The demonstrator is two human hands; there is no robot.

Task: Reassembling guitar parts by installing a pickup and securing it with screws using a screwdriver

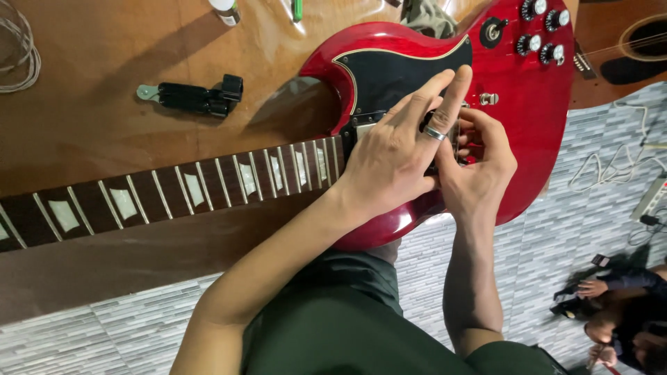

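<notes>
On a brown wooden counter (83, 132) above grey tiled floor (104, 326) lies a red electric guitar (535, 104); over its body, left hand (392, 163) spreads loosely, right hand (479, 173) curls, pinching something unclear

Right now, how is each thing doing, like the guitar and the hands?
red guitar: lying flat on the wooden table.
left hand: spread over the guitar body, fingers out.
right hand: curled, fingertips pinching at the guitar's middle.
black tool: lying untouched on the table.
</notes>
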